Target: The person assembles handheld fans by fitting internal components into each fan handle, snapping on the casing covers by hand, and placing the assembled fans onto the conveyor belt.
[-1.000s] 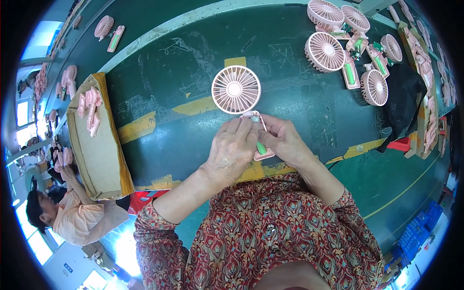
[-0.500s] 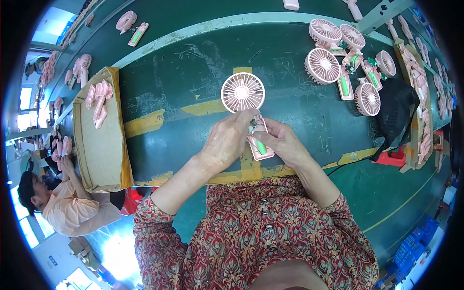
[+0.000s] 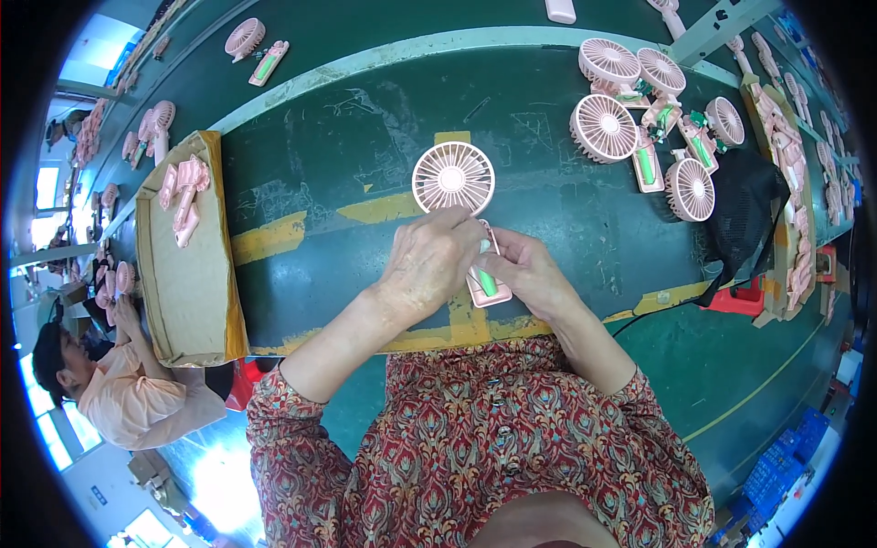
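Observation:
A pink handheld fan [image 3: 453, 180] lies on the green table in front of me, its round grille pointing away and its opened handle towards me. A green battery [image 3: 487, 283] shows inside the handle. My left hand [image 3: 427, 251] is closed over the top of the handle, just below the grille; its fingertips hide what they pinch. My right hand [image 3: 530, 270] grips the handle's right side, thumb resting by the battery.
At the right lie several opened pink fans [image 3: 605, 127] beside a black cloth bag [image 3: 744, 205]. A cardboard tray [image 3: 187, 301] with pink handle parts [image 3: 189, 194] stands at the left. Past it, a co-worker [image 3: 137, 397] holds pink fans. A metal post [image 3: 726, 29] rises at the far right.
My left fingers have shifted over the upper handle, covering the small parts that showed there before. The fan's handle is turned slightly. Both hands stay on the fan.

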